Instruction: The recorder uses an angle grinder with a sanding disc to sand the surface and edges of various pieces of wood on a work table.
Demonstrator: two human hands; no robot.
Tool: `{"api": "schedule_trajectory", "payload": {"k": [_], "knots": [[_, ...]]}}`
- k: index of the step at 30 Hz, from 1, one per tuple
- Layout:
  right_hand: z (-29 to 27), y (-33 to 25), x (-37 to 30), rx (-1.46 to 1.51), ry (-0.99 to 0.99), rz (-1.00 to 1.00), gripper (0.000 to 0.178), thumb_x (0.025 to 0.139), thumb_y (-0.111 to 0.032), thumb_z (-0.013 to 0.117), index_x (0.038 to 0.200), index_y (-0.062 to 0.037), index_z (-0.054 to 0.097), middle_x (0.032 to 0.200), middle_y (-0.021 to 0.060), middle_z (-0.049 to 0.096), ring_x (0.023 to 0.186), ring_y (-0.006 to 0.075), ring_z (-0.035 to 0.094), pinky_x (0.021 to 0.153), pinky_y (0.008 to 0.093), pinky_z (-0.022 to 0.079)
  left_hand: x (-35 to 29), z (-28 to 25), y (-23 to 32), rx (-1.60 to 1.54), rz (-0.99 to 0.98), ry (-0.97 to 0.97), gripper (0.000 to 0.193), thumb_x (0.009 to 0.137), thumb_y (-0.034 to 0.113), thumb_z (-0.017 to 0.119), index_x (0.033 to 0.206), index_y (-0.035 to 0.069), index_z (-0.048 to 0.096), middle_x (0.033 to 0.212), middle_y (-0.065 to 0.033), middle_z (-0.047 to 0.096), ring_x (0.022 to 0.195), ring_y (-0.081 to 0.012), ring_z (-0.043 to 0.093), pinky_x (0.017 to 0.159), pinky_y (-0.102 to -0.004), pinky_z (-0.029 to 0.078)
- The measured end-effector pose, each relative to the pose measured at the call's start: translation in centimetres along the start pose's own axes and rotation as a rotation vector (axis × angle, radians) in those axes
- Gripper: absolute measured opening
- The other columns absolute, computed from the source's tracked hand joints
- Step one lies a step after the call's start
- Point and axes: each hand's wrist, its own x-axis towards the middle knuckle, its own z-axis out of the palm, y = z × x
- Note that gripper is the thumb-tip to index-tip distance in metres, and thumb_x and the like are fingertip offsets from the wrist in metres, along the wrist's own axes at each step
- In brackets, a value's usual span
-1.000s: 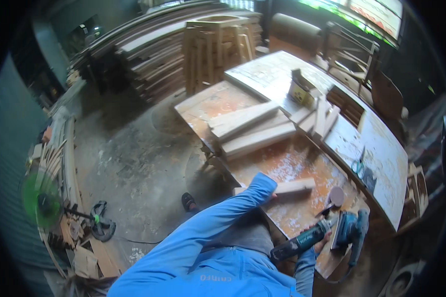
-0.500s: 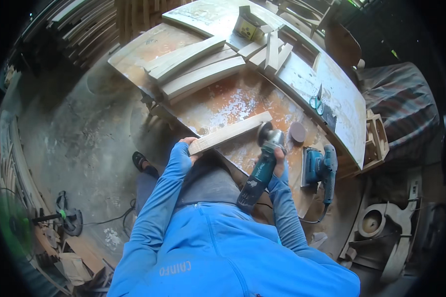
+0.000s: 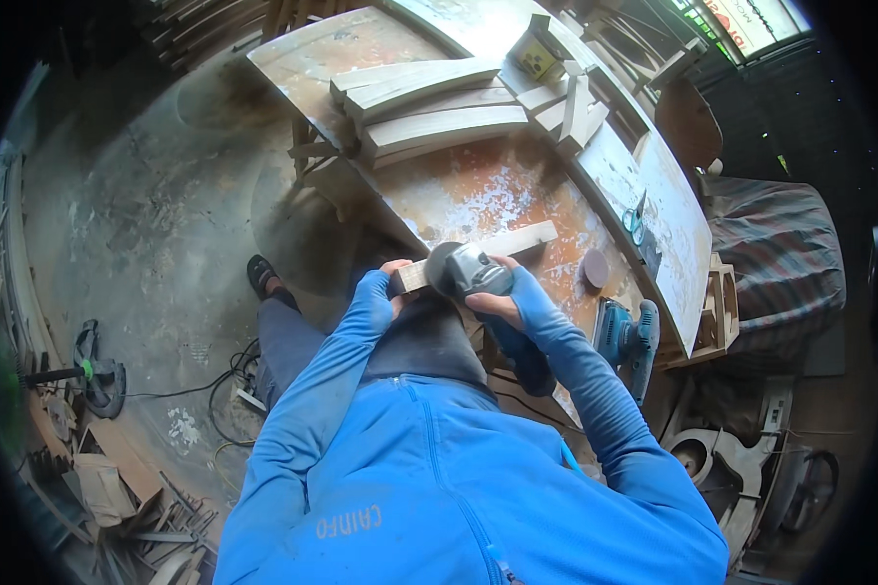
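Note:
A pale wooden piece (image 3: 522, 239) lies across the near edge of the worn workbench (image 3: 458, 180), its near end jutting out over my lap. My left hand (image 3: 392, 285) is closed around that jutting end. My right hand (image 3: 505, 294) grips an angle grinder (image 3: 485, 277) near its metal head, and the teal and black body hangs down behind my wrist. The grinder's round disc (image 3: 446, 263) sits at the wood beside my left hand; whether it touches is hard to tell. The disc and grinder head hide part of the wood.
Curved wooden pieces (image 3: 449, 135) are stacked at the back. A teal sander (image 3: 626, 336) and a round sanding disc (image 3: 595, 267) lie right of the grinder. Scissors (image 3: 635, 220) rest on the white board (image 3: 675, 244). Cables (image 3: 226, 375) trail over the floor at left.
My right hand has brought the grinder leftward along the wood, from the far end to near my left hand. My view has shifted slightly. The left hand keeps its hold.

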Motion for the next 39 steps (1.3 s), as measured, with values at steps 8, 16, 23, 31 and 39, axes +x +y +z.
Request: {"api": "schedule_trajectory", "payload": {"k": [8, 16, 23, 31, 39], "knots": [[1.8, -1.4, 1.1, -0.097, -0.144, -0.017, 0.1, 0.069, -0.044, 0.09, 0.141, 0.006, 0.043, 0.122, 0.0219, 0.063, 0.114, 0.0266, 0.061, 0.101, 0.0343, 0.047, 0.2, -0.3, 0.7, -0.071, -0.057, -0.039, 0.048, 0.081, -0.01, 0.074, 0.124, 0.007, 0.061, 0.111, -0.0082, 0.069, 0.105, -0.0151, 0.062, 0.095, -0.0325, 0.049], [-3.0, 1.0, 0.7, -0.096, 0.095, 0.066, 0.091, 0.07, -0.04, 0.09, 0.136, 0.0062, 0.047, 0.114, 0.0181, 0.067, 0.103, 0.0222, 0.066, 0.092, 0.0324, 0.052, 0.0, -0.4, -1.2, 0.033, 0.043, 0.018, 0.051, 0.077, -0.01, 0.076, 0.123, 0.007, 0.062, 0.108, -0.0081, 0.07, 0.103, -0.0164, 0.064, 0.093, -0.0328, 0.051], [-1.1, 0.1, -0.9, 0.054, 0.036, 0.047, 0.087, 0.072, -0.037, 0.09, 0.134, 0.0071, 0.049, 0.113, 0.0169, 0.068, 0.102, 0.0209, 0.066, 0.09, 0.0319, 0.053, 0.0, 0.0, 0.4, 0.032, 0.026, -0.007, 0.052, 0.077, -0.01, 0.076, 0.123, 0.007, 0.062, 0.107, -0.0089, 0.07, 0.101, -0.0168, 0.064, 0.093, -0.0331, 0.051], [-0.2, -0.1, 0.5, -0.224, 0.016, -0.001, 0.094, 0.067, -0.042, 0.09, 0.137, 0.005, 0.049, 0.118, 0.0224, 0.067, 0.111, 0.0263, 0.064, 0.098, 0.0335, 0.049, 0.1, -0.4, -0.5, -0.038, -0.002, -0.025, 0.051, 0.081, -0.011, 0.071, 0.127, 0.008, 0.059, 0.113, -0.0096, 0.068, 0.107, -0.018, 0.063, 0.096, -0.0329, 0.049], [-12.6, 9.9, -0.1, 0.052, 0.349, 0.117, 0.054, 0.078, -0.032, 0.084, 0.114, 0.0035, 0.063, 0.096, 0.0116, 0.072, 0.078, 0.017, 0.069, 0.072, 0.0299, 0.056, 0.5, -0.8, 1.2, 0.056, 0.031, -0.069, 0.051, 0.079, -0.009, 0.075, 0.124, 0.007, 0.06, 0.11, -0.0082, 0.067, 0.104, -0.0167, 0.061, 0.095, -0.032, 0.048]]}}
